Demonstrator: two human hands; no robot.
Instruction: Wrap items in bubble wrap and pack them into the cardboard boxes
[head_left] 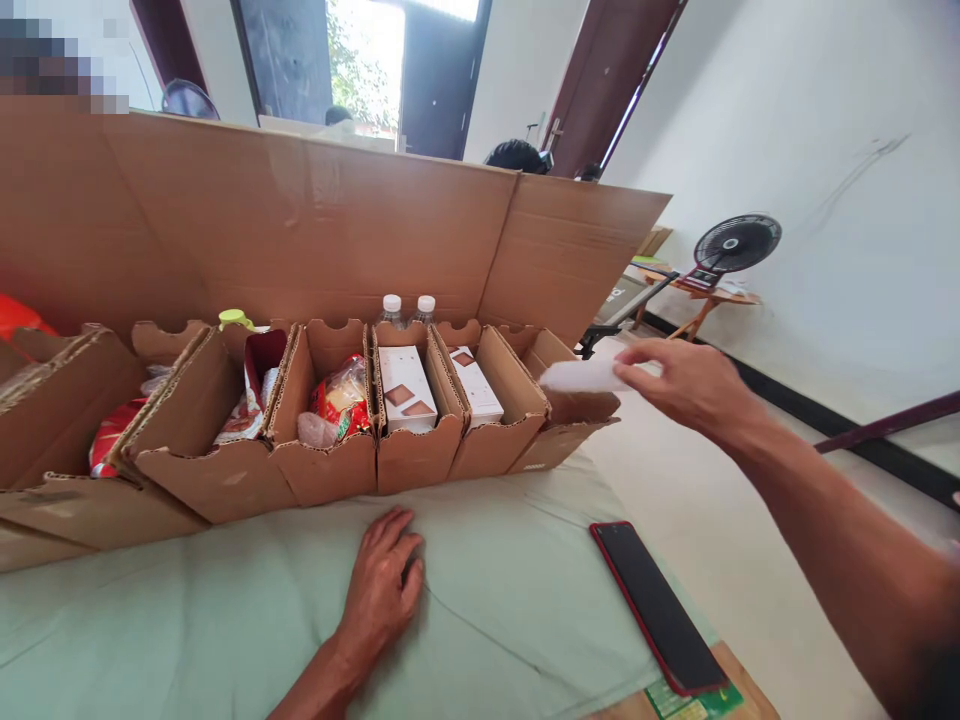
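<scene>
My right hand (686, 385) reaches out to the right end of a row of open cardboard boxes and pinches a white packet (581, 376) over the last, rightmost box (562, 440). My left hand (382, 580) lies flat, fingers spread, on the pale green cloth (517, 610) in front of the boxes. Two neighbouring boxes each hold a white carton (405, 388). Further left, a box holds a red and clear snack bag (341, 395).
A tall cardboard sheet (300, 220) stands behind the boxes. Two capped bottles (405, 308) stand at the back. A dark phone in a red case (656, 605) lies on the cloth at right. A black fan (735, 245) stands by the white wall. People's heads show behind the sheet.
</scene>
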